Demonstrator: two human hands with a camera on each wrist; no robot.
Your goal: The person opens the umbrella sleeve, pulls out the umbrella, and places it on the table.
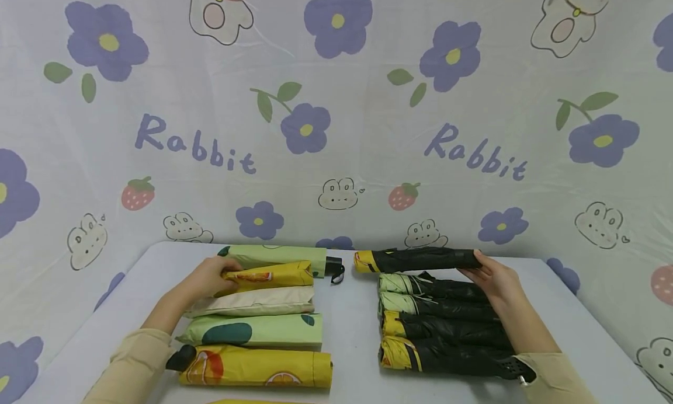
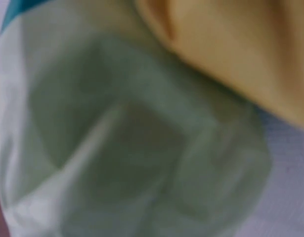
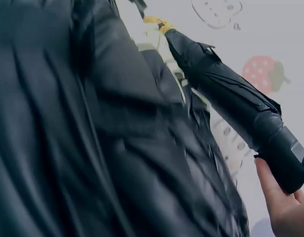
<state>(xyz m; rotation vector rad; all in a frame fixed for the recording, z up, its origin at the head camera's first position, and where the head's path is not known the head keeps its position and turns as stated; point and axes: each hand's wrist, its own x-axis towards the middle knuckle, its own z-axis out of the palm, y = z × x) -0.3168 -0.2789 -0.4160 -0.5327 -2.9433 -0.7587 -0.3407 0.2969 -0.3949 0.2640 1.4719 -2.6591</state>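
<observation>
My right hand (image 1: 496, 277) holds a black folded umbrella (image 1: 415, 259) with a yellow tip by its handle end. It lies at the back of the right row, roughly level, and the right wrist view shows thumb and fingers around its black handle (image 3: 285, 163). Over on the left, my left hand (image 1: 212, 277) grips the left end of a yellow fruit-printed umbrella (image 1: 284, 275); its fingertips are partly hidden. Behind that lies a light green umbrella (image 1: 278, 255) with a black handle and wrist strap. A cream umbrella (image 1: 268, 302) lies just in front.
Nearer on the left are a green umbrella (image 1: 284, 331) and a yellow orange-printed umbrella (image 1: 263, 366). Several black umbrellas with green or yellow tips (image 1: 447, 331) lie side by side under my right forearm. A white table (image 1: 352, 334) shows between the rows; a printed cloth (image 1: 368, 159) hangs behind.
</observation>
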